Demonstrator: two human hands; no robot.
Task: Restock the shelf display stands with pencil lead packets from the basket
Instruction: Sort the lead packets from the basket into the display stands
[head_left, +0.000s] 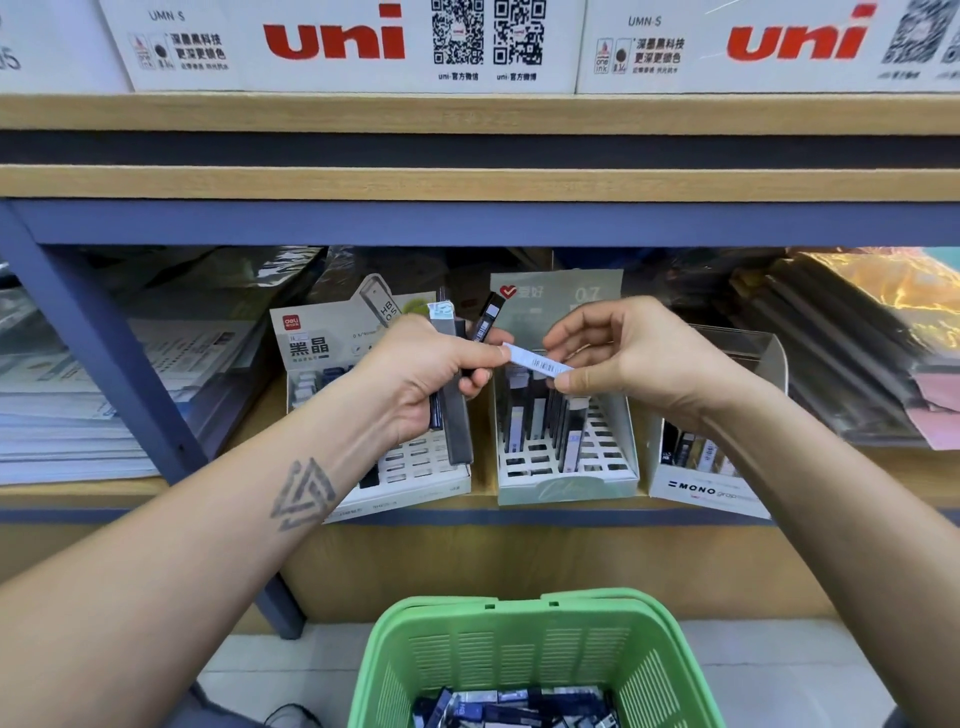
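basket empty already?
No, the green basket on the floor still shows a pile of dark lead packets at its bottom.

Stationery shop: stocked display stands (566, 457), uni cartons (343, 41).

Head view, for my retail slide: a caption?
Left hand grips dark lead packets; right hand pinches one white barcoded packet above green plastic basket.

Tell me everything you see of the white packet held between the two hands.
The white packet is a slim, flat strip, plastic by the look of it, with a printed barcode. It lies tilted, near horizontal, in front of the middle display stand. The left hand and the right hand each pinch one end.
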